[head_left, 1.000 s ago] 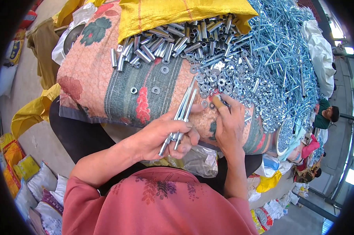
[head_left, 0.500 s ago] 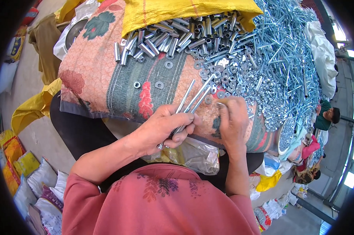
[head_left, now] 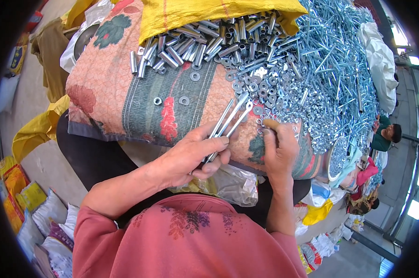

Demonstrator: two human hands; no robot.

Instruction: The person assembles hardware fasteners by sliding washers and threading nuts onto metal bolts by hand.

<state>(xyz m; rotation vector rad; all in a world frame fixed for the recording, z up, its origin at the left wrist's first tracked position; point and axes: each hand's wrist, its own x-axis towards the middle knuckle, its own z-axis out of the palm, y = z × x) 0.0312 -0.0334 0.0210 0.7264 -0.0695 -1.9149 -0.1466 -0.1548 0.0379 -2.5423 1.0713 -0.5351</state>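
Note:
My left hand is closed around several slim, shiny metal rods that point up and away from me. One rod seems to end in a small round eye. To its right, my right hand has thumb and forefinger drawn together at the near edge of the small metal rings and nuts. Whatever may be between those fingertips is too small to make out. Flat washers lie heaped just beyond. Two more pieces, a nut and a washer, lie apart on the patterned cloth.
Short metal tubes spill from a yellow woven sack at the far side. A big pile of long bolts covers the far right. A bowl of small parts stands at right; another person sits beyond it.
My right hand has lowered its fingertips beside the small rings, thumb and forefinger closer together. The rods in my left hand have shifted slightly. The whole view has moved a little.

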